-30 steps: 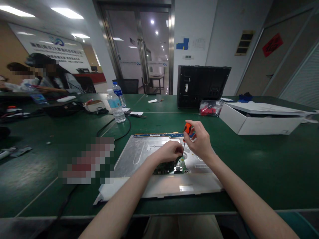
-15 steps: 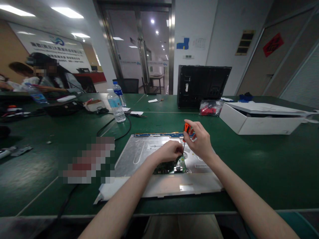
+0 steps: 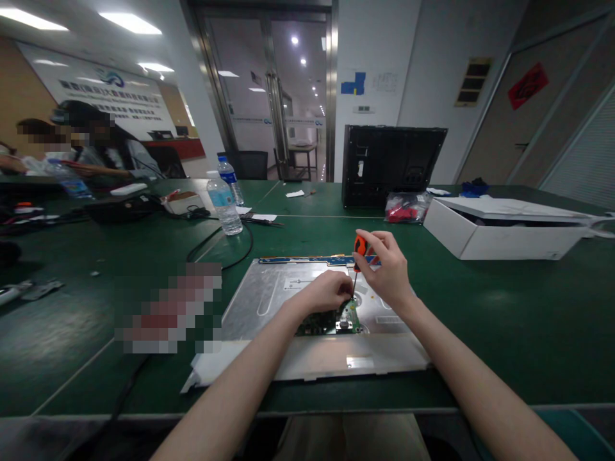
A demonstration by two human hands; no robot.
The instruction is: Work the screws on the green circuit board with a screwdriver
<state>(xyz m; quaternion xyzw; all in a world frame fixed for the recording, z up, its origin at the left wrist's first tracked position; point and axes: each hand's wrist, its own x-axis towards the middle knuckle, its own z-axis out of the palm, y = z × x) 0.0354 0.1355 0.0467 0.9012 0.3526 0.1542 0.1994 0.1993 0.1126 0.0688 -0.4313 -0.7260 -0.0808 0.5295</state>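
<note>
An orange and black screwdriver [image 3: 360, 246] stands nearly upright, its handle pinched by the fingers of my right hand [image 3: 387, 264]. Its thin shaft runs down to the edge of a green circuit board [image 3: 352, 312], where the tip is too small to make out. Close beside the tip, my left hand [image 3: 328, 289] has its fingers drawn together over the board; whatever they hold is hidden. The board is mounted on a silver metal display panel [image 3: 259, 288] lying flat on the table. A blue strip board [image 3: 298, 260] runs along the panel's far edge.
Left of the panel, a blurred-out patch [image 3: 170, 310] covers something on the green table [image 3: 480, 333]. Water bottles [image 3: 224, 203] stand beyond it near a black cable [image 3: 250, 243]. At the back are a black monitor housing [image 3: 391, 166] and a white box [image 3: 509, 240]. People sit far left.
My right fingers have shifted slightly around the screwdriver handle, which now shows a little more. The left hand and the panel stay where they were.
</note>
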